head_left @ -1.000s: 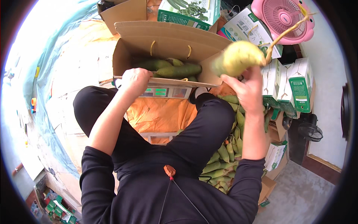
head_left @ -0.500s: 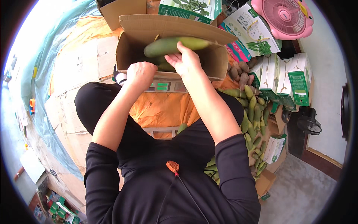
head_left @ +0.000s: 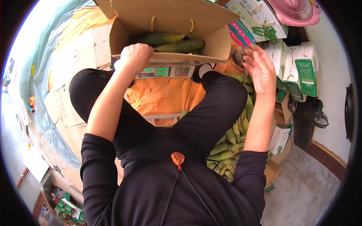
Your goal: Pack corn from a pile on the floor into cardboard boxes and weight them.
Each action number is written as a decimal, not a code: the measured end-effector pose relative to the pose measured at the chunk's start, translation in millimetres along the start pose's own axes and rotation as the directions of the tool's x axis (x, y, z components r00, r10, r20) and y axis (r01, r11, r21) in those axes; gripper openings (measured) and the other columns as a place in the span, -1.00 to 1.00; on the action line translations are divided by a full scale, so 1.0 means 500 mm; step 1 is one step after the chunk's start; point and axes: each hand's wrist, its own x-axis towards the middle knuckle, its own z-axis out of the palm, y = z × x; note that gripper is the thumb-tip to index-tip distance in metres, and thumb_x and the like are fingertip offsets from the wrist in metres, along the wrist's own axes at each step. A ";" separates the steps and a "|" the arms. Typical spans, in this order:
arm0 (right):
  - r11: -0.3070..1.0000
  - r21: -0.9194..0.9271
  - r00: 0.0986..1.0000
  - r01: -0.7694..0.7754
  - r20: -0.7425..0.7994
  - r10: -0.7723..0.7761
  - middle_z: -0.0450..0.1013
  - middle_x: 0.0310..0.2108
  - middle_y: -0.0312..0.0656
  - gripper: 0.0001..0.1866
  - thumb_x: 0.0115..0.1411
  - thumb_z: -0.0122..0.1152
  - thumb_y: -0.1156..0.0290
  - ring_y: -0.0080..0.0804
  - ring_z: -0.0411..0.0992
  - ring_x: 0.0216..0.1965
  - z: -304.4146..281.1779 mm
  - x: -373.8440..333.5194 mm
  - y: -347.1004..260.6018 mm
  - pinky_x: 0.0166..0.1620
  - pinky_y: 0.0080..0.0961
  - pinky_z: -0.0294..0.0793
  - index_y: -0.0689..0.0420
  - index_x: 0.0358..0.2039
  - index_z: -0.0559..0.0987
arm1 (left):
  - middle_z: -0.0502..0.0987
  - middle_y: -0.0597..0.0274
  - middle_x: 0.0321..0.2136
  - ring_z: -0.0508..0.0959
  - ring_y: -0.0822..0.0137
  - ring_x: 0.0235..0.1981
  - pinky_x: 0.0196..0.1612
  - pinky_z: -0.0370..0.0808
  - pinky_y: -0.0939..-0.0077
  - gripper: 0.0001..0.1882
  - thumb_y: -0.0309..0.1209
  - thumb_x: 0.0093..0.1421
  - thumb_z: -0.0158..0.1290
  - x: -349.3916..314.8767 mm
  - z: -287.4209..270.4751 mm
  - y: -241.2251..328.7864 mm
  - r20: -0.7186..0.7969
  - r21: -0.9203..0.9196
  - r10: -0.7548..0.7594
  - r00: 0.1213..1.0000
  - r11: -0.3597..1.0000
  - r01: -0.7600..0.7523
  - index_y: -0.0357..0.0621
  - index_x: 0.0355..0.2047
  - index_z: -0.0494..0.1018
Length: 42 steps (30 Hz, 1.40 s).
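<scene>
An open cardboard box (head_left: 170, 57) rests on a digital scale (head_left: 164, 71) with lit green displays. Inside lie long green radishes (head_left: 181, 46), two of them plainly seen. My left hand (head_left: 134, 58) is closed on the box's near edge, at its left part. To the right of the box, my right hand (head_left: 261, 67) is in the air with fingers apart and nothing in it. Below and around that hand is a heap of green radishes (head_left: 230, 145), partly covered by my right forearm and knee.
White and green gift boxes (head_left: 304, 75) stand at the right, near a small black fan (head_left: 316, 117). A pink fan (head_left: 294, 11) sits at the far right beside a printed carton (head_left: 256, 20). Orange sheeting (head_left: 160, 94) and flattened cardboard (head_left: 75, 54) cover the floor.
The green radish that my right hand held over the box is now out of that hand, which has moved right over the heap. My left hand stays at the box's edge.
</scene>
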 end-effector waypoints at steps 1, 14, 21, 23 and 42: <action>0.998 -0.065 0.996 0.000 -0.092 -0.006 0.50 -0.19 -0.22 -0.68 0.21 0.13 0.34 -0.50 0.46 -0.26 -0.048 -0.018 0.022 -0.19 -0.56 0.44 0.17 -0.04 0.47 | 0.60 0.14 -0.36 0.60 0.13 -0.27 -0.21 0.53 0.29 -0.72 -0.46 0.05 0.02 0.001 -0.002 0.001 0.004 -0.003 0.005 1.000 1.000 -0.005 0.12 -0.22 0.58; 0.725 -0.104 0.588 -0.681 -0.669 0.456 0.44 -0.45 -0.37 -0.74 0.15 0.15 0.35 -0.55 0.39 -0.49 -0.386 -0.436 0.569 -0.46 -0.59 0.31 0.11 -0.15 0.52 | 0.52 -0.10 -0.49 0.54 -0.04 -0.41 -0.30 0.45 0.27 -0.81 -0.45 0.01 0.08 0.025 0.027 -0.020 -0.068 -0.191 0.072 0.995 0.978 -0.084 -0.17 -0.33 0.54; -0.070 -0.768 0.421 -0.637 -0.422 0.803 0.35 -0.47 -0.33 -0.93 0.24 0.01 0.40 -0.49 0.25 -0.55 -0.410 -0.613 0.749 -0.50 -0.49 0.18 0.06 -0.39 0.43 | 0.54 -0.06 -0.47 0.56 0.02 -0.39 -0.30 0.44 0.30 -0.75 -0.38 0.04 0.10 0.025 0.017 0.008 -0.023 -0.116 0.043 0.999 0.992 -0.046 -0.14 -0.25 0.53; 0.268 -0.231 0.342 -0.935 -0.397 0.852 0.36 -0.45 -0.33 -0.93 0.24 0.00 0.41 -0.47 0.25 -0.55 -0.400 -0.614 0.798 -0.50 -0.47 0.21 0.04 -0.40 0.42 | 0.54 -0.06 -0.46 0.56 0.02 -0.40 -0.29 0.44 0.30 -0.75 -0.39 0.04 0.10 0.010 0.001 0.003 -0.024 -0.065 -0.012 1.000 0.998 0.011 -0.15 -0.24 0.53; 0.395 -0.182 0.407 -0.900 -0.677 0.613 0.38 -0.08 -0.11 -0.52 0.09 0.20 0.33 -0.26 0.41 -0.16 -0.368 -0.489 0.889 -0.21 -0.31 0.52 0.24 0.01 0.38 | 0.55 0.01 -0.48 0.57 0.08 -0.42 -0.28 0.45 0.31 -0.76 -0.34 0.04 0.10 0.005 -0.007 -0.014 -0.032 -0.026 -0.051 0.998 0.998 0.050 -0.07 -0.26 0.55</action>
